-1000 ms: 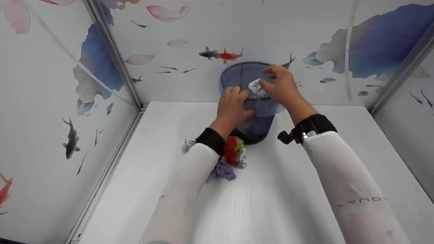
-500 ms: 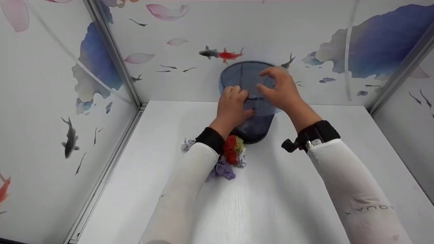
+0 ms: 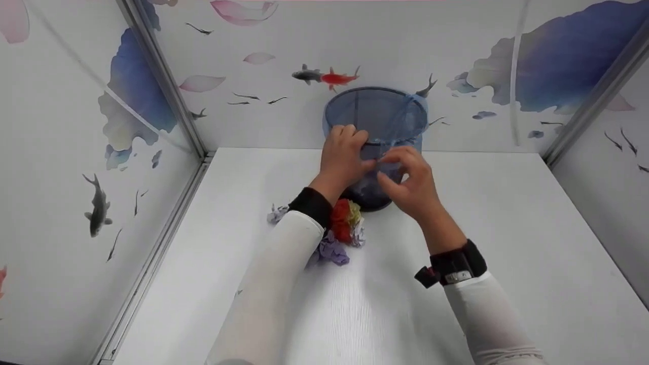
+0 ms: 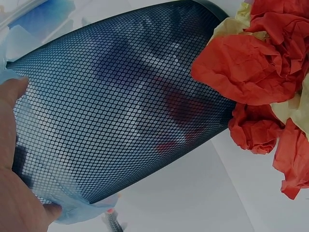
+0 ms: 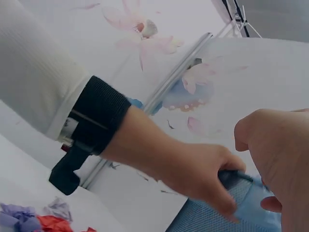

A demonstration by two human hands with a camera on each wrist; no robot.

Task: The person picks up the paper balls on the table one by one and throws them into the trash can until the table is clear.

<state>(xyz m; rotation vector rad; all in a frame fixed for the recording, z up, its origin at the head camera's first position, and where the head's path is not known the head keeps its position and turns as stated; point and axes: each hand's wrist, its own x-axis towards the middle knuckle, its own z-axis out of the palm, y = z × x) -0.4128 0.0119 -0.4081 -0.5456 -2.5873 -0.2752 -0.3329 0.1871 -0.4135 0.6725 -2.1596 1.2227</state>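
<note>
A dark mesh wastebasket (image 3: 372, 195), lined with a thin translucent blue bag (image 3: 420, 142), stands tilted in the head view near the back wall. My left hand (image 3: 342, 157) grips its rim on the near left side, fingers over the edge and thumb outside. Before the basket's front, my right hand (image 3: 411, 177) hovers with thumb and forefinger apart, close to the bag, and I see nothing held in it. In the left wrist view, dark and reddish shapes show through the mesh (image 4: 120, 96). Crumpled red paper (image 4: 246, 67) lies by the basket's base.
Under and beside my left wrist lie more crumpled papers: purple (image 3: 333, 249), yellow (image 3: 353, 213) and pale grey (image 3: 277, 214). The white table (image 3: 405, 299) is bordered by printed wall panels (image 3: 263, 30) at the back and sides.
A crumpled white paper in my right hand at the basket's mouth has left my fingers and is out of sight. That hand has come down to the basket's front. My left hand keeps its hold.
</note>
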